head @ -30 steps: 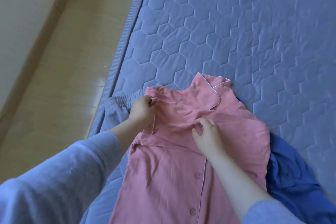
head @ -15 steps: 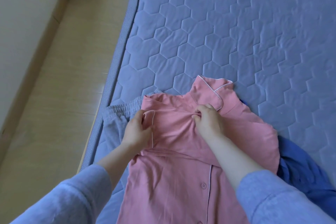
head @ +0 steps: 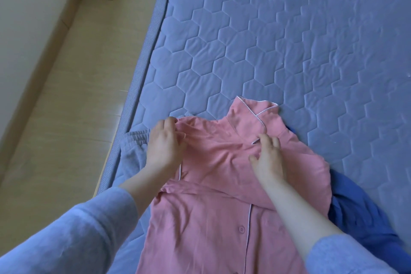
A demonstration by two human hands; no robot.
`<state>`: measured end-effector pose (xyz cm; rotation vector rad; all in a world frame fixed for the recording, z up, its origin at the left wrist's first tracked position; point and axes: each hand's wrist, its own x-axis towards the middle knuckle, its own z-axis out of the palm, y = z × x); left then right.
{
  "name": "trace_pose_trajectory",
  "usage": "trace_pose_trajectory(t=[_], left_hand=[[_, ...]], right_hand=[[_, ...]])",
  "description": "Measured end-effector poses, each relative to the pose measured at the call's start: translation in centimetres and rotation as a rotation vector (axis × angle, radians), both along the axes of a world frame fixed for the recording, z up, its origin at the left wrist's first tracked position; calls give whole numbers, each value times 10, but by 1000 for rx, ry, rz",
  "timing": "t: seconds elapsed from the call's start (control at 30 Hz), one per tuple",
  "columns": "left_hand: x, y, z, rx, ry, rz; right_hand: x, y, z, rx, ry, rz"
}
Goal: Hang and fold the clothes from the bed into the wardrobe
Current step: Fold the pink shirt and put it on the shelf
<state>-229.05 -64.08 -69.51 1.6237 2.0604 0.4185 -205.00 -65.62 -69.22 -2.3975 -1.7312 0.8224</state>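
Change: since a second ago the right hand (head: 269, 160) has let go of the pinch of cloth it held below the collar (head: 246, 115). It now lies flat on the chest of the pink pyjama shirt (head: 213, 162), fingers (head: 265, 140) straight and spread.
Left hand: the left hand (head: 165, 144) has shifted up to the top corner of the near shoulder. Its fingers (head: 170, 121) are curled on the folded-in edge and seem to pinch it.
Meaning: the left side panel looks turned in and is being smoothed, so folding is at an early stage. The right side and the lengthwise fold are probably not yet done.
Where: the shirt lies on the bed (head: 289, 40), close to the edge nearest the floor (head: 73, 100). It overlaps the grey trousers (head: 133, 147) on its left and a blue garment (head: 364, 218) on its right. The wardrobe is not in view.
Facing: front side up, with the button placket (head: 248, 231) showing.
Long axis: it runs from the hem, which is cut off at the bottom of the view near the person, up to the collar.
Points: the collar end points away from the person, toward the middle of the bed and leaning slightly right.
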Motion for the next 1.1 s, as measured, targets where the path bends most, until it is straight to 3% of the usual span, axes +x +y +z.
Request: trace_pose_trajectory(t=[0.2,0.27,0.4,0.73,0.93,1.1], left_hand=[[27,31,15,-83,188,-556],[41,39,13,-153,237,-645],[60,53,1,-247,329,-660],[71,87,-28,-350,490,-636],[64,93,-22,-508,364,-768],[59,93,-21,-417,253,-750]], right_hand=[[53,-6,13,-24,-64,0],[71,-4,13,-41,-78,17],[103,5,4,-124,-254,74],[148,27,-43,-197,-190,61],[156,24,-44,-166,-84,112],[162,34,-30,-41,-170,220]])
